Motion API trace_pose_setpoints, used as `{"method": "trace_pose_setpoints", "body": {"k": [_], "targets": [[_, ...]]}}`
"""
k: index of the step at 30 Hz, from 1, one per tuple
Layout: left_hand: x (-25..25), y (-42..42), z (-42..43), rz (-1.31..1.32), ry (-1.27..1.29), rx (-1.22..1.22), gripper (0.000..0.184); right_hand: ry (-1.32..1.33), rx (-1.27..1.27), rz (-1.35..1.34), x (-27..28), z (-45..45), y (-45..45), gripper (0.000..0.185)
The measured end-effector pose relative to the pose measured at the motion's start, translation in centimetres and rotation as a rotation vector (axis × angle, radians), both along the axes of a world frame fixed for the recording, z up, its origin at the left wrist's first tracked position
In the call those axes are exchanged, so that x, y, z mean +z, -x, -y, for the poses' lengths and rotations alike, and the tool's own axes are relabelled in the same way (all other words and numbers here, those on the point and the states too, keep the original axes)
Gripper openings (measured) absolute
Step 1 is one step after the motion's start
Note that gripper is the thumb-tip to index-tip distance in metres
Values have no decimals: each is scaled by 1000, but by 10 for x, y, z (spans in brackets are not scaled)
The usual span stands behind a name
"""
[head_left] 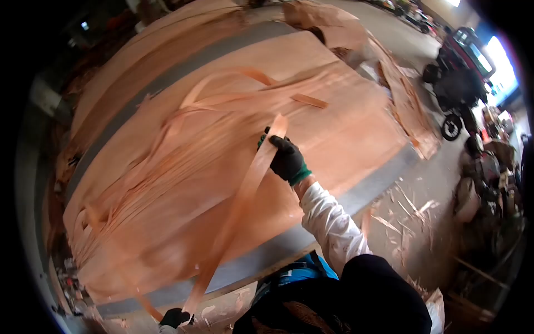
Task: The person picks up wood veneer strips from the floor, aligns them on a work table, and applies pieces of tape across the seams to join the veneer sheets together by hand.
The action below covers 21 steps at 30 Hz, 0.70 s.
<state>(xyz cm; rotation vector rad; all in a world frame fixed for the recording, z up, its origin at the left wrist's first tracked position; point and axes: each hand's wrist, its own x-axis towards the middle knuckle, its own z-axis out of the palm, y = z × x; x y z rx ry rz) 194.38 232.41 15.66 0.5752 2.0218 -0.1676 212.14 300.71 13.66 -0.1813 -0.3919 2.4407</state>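
Near the middle of the head view, my right hand (286,160), in a black and green glove, is closed round the upper part of a long thin veneer strip (236,214). The strip slants down to the lower left, where my left hand (174,318), in a dark glove, is at its lower end, its fingers closed around the edge. Beneath the strip lies a broad stack of reddish-brown veneer sheets (345,133) with wrinkled, split pieces on top. A short loose strip (310,101) rests on the stack beyond my right hand.
The stack lies on a grey table (278,249) whose near edge runs in front of my body. Wood scraps (413,211) litter the floor at the right. A red vehicle (464,61) stands at the upper right, above a heap of bags and items (489,183).
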Motion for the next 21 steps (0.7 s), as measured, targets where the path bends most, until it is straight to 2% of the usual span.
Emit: {"method": "trace_pose_setpoints", "body": {"k": [1, 2, 3, 4, 7, 11, 14, 18, 21], "targets": [[-15, 1, 5, 18, -17, -53, 47, -65, -60, 203, 9, -10, -22, 37], [-34, -1, 17, 190, -129, 410, 33, -156, -80, 382, 17, -17, -48, 37], [-41, -1, 10, 186, -138, 429, 32, -237, -96, 564, 20, -22, -75, 37], [-47, -3, 5, 142, -135, 416, 31, -385, -139, 612, 20, -26, -99, 33], [-55, -8, -38, 113, -193, 415, 28, -557, -222, 840, -4, -46, -187, 28], [-56, -12, -85, 90, -303, 407, 24, -254, -526, 1210, -37, -75, -285, 23], [-48, -12, -121, 75, -382, 402, 22, -36, -737, 1042, -66, -105, -327, 12], [-36, -13, -157, 55, -480, 397, 19, -32, -904, 1209, -82, -142, -354, 35], [-27, -16, -172, 52, -556, 423, 17, -69, -962, 1267, -78, -162, -364, 35]]}}
